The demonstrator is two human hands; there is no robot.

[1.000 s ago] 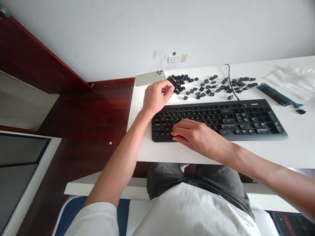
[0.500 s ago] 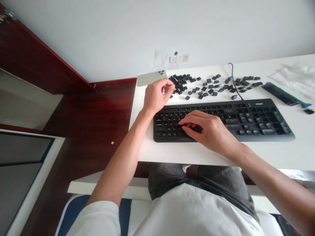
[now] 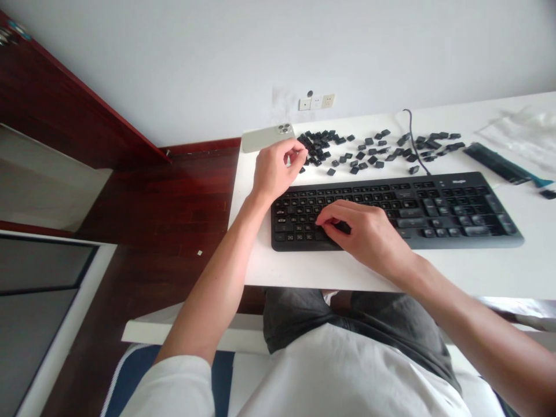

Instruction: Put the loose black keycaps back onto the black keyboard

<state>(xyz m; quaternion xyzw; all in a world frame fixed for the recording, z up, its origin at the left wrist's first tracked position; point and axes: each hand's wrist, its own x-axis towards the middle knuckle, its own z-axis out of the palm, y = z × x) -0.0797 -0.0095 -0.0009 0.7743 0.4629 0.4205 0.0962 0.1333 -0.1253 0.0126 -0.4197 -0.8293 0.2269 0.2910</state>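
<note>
A black keyboard (image 3: 417, 211) lies lengthwise on the white table, with many of its key positions bare of caps. My right hand (image 3: 362, 229) is over its left half, thumb and fingertips pinched together just above the keys; anything between them is too small to make out. At the left edge of a heap of loose black keycaps (image 3: 319, 142) is my left hand (image 3: 278, 168), raised a little behind the keyboard's top left corner. Its thumb and forefinger are closed in a pinch, and I cannot make out what they hold.
Under the wall sockets (image 3: 316, 102), a pale phone (image 3: 264, 139) lies at the table's back left corner. More keycaps are scattered behind the keyboard, around its cable (image 3: 412, 139). A dark brush (image 3: 499, 164) and crumpled clear plastic (image 3: 527, 136) lie at the right.
My right thumb and fingertips, slightly apart before, have come together over the same part of the keyboard. My left hand has hardly moved.
</note>
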